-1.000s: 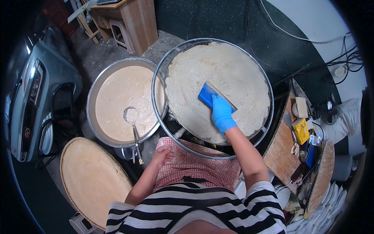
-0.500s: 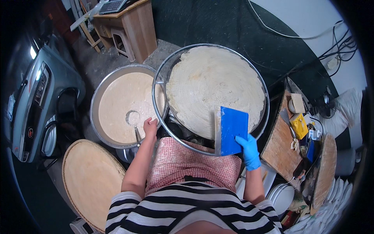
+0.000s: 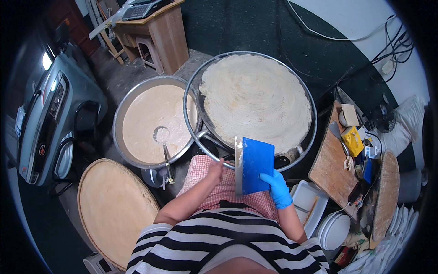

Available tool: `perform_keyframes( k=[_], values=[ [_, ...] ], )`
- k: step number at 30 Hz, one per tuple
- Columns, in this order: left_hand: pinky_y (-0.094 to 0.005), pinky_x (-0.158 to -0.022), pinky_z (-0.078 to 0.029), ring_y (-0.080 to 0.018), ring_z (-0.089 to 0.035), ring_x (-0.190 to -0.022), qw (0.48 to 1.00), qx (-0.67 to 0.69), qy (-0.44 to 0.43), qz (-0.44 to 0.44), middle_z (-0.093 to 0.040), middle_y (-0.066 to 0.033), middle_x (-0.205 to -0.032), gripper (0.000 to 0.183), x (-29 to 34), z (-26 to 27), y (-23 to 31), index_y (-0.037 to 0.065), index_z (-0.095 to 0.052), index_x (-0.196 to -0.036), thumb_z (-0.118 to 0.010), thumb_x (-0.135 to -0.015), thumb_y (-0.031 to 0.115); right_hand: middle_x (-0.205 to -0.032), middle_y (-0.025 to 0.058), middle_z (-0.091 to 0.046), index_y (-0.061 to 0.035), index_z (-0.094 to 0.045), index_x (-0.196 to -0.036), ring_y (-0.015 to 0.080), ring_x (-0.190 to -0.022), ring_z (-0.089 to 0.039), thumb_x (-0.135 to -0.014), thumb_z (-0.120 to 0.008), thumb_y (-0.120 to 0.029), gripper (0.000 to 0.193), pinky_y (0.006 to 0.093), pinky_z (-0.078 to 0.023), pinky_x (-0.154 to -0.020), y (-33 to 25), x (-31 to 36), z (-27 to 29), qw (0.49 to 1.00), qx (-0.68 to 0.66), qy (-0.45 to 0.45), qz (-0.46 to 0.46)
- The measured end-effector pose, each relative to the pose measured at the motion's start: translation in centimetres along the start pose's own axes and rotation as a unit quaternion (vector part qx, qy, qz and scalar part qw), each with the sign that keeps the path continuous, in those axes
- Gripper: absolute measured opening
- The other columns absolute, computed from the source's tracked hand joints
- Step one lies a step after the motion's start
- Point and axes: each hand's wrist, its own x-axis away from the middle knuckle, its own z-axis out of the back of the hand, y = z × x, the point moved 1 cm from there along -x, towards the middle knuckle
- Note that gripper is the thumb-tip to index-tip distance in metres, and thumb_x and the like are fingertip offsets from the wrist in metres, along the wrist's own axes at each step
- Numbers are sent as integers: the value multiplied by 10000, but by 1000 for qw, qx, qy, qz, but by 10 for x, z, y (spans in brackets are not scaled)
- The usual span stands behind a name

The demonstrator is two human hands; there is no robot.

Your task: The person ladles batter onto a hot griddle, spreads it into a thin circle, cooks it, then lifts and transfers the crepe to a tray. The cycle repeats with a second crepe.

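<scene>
My right hand (image 3: 277,189), in a blue glove, grips a wide blue scraper (image 3: 258,165) with a batter-smeared pale edge on its left. The scraper is upright, over the near rim of a round griddle (image 3: 255,102) coated with a thin, pale layer of batter. Around the griddle runs a metal hoop (image 3: 186,107). Bare and slightly blurred, my left hand (image 3: 216,171) is at the near side of the hoop, just left of the scraper's edge; its finger pose is unclear. Left of the griddle, a big metal basin (image 3: 119,137) holds pale batter, with a ladle (image 3: 166,155) resting in it.
At lower left leans a large round tray (image 3: 116,210). A wooden board (image 3: 335,169) at right carries a spatula, a yellow packet (image 3: 352,140) and small items. White trays (image 3: 310,201) and stacked lids (image 3: 333,230) sit below. A vehicle (image 3: 57,109) stands far left, a wooden desk (image 3: 166,39) behind.
My left hand has moved right and nearer my body, from beside the basin to the hoop's near side. The scraper has come left and nearer me. The batter on the griddle looks smoother.
</scene>
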Motion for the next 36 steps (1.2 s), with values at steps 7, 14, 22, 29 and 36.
perform_keyframes(
  k=[7, 14, 22, 29, 36],
  values=[
    [-271, -625, -460, -146, -569, -730, 970, -77, -219, 79, -632, -54, -889, 161, 16, -27, -33, 70, -588, -991, -576, -864, 170, -958, 87, -640, -4, -566, -1089, 197, -827, -612, -787, -624, -67, 314, 314, -482, -755, -7, -15, -30, 965, 253, -20, 62],
    [-309, -755, -506, -198, -622, -862, 990, -93, -91, 54, -638, -107, -942, 148, 10, 52, -6, 75, -580, -1012, -519, -897, 146, -986, 164, -606, -70, -568, -1102, 336, -879, -593, -740, -586, -25, 365, 381, -486, -759, -28, -26, -50, 727, 592, -61, 342],
    [-344, -773, -517, -272, -619, -905, 996, 37, -75, 41, -604, -164, -1024, 208, 29, 69, 4, 50, -511, -1080, -511, -907, 165, -1037, 159, -599, -89, -560, -1111, 322, -901, -589, -722, -565, -16, 395, 397, -478, -782, -36, -59, -47, 657, 678, -88, 317],
    [-346, -738, -523, -251, -622, -862, 993, 36, -101, 57, -611, -153, -993, 238, 24, 68, 6, 55, -501, -1093, -538, -891, 173, -945, 131, -616, -99, -563, -1105, 315, -811, -594, -718, -543, -9, 398, 396, -485, -690, -29, -80, -64, 639, 692, -89, 323],
    [-274, -646, -504, -168, -606, -771, 994, 28, -100, 19, -618, -77, -881, 189, -5, 72, 51, 88, -530, -989, -522, -899, 253, -971, 138, -604, -80, -562, -1086, 316, -849, -587, -750, -498, -15, 347, 397, -478, -718, -23, -98, -92, 649, 675, -76, 342]
  ],
)
